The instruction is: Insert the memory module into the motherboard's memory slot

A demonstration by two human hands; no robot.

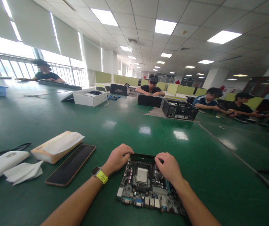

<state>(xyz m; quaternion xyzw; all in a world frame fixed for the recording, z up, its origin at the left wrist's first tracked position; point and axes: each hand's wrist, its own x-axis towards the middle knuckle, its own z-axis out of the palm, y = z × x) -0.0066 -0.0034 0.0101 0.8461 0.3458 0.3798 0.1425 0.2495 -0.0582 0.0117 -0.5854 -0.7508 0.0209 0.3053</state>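
A motherboard (158,190) lies flat on the green table, its row of ports facing me. A silvery square processor (142,175) sits in the socket near its middle. My left hand (118,158), with a watch on a yellow-green strap (101,176) at the wrist, grips the far left corner with bent fingers. At the far right corner, my right hand (168,166) is closed with thumb and fingers together. Between the fingertips runs a dark strip (144,156) along the far edge; whether it belongs to the board I cannot tell.
Left of me lie a phone (70,164), a tissue pack (57,147), a crumpled tissue (24,172) and a white device (3,166). Farther off stand a white box (90,99) and an open computer case (180,110). Several people sit around the table. A cable crosses at right.
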